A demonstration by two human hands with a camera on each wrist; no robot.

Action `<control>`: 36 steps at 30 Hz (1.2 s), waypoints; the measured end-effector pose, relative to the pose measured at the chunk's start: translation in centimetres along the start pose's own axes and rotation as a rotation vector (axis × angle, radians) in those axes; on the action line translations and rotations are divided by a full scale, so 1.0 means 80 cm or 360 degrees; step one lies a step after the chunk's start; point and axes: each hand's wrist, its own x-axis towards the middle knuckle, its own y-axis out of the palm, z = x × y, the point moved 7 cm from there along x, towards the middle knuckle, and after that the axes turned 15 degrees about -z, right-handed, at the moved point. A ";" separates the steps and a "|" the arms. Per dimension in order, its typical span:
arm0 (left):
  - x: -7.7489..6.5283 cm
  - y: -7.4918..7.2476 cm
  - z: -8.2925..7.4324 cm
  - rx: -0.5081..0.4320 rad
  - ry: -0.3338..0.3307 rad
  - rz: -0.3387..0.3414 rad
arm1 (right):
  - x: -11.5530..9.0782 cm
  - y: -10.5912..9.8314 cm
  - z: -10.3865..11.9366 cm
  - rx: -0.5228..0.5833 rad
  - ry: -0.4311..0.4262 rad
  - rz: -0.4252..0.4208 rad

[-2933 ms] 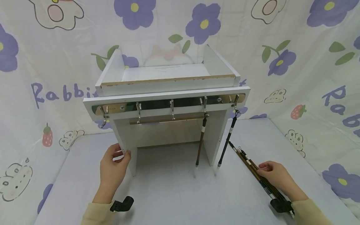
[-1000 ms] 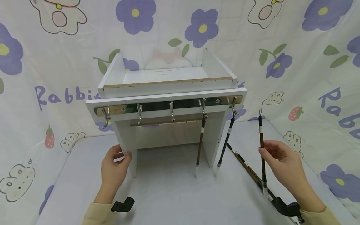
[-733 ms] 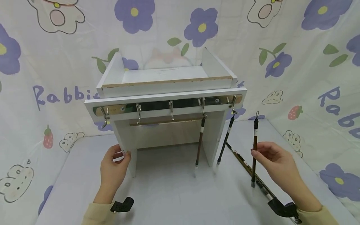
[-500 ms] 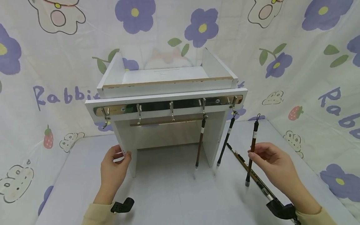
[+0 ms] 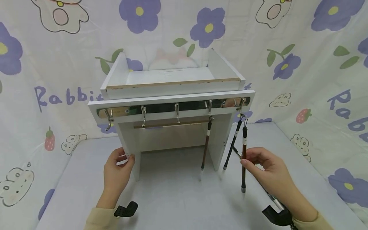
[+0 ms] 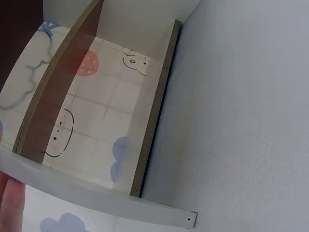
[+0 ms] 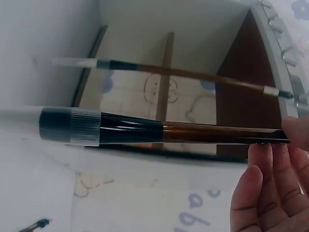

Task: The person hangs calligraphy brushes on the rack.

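Left hand (image 5: pixel 117 174) at the left side panel (image 5: pixel 126 140) of a small white shelf unit (image 5: pixel 169 86), thumb and fingers pinching its front edge. Metal hook rail (image 5: pixel 161 108) runs across the front. Fourth hook from left bears a brown-handled brush (image 5: pixel 205 147), hanging tip down; the end hook bears a black-handled brush (image 5: pixel 231 148), hanging aslant. Just right of that one, the held writing brush (image 5: pixel 243 174): near upright, tip down, clear of the table (image 5: pixel 172 204), its cord loop (image 5: pixel 245 122) close by the end hook; contact there, cannot tell. Shaft glossy brown, black at both ends, white label near the top; right wrist view adds a ribbed grey band (image 7: pixel 86 127) and whitish tip (image 7: pixel 19 123). Right hand (image 5: pixel 268 171) pinches mid-shaft, well apart from the left. More brushes (image 5: pixel 275 201) lie on the table, partly hidden behind its wrist.
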 end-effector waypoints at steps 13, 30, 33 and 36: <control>0.001 0.001 -0.001 -0.0017 -0.0006 -0.0008 | 0.001 0.037 0.027 0.0144 -0.0051 0.0109; -0.002 0.001 0.003 -0.0010 -0.0002 -0.0007 | 0.001 0.098 0.045 0.0167 -0.0064 0.0260; -0.002 0.001 0.002 -0.0005 -0.0003 -0.0004 | 0.002 0.105 0.046 0.0188 -0.0033 0.0288; -0.001 0.001 0.002 -0.0005 -0.0008 -0.0001 | 0.003 0.111 0.051 0.0206 -0.0036 0.0307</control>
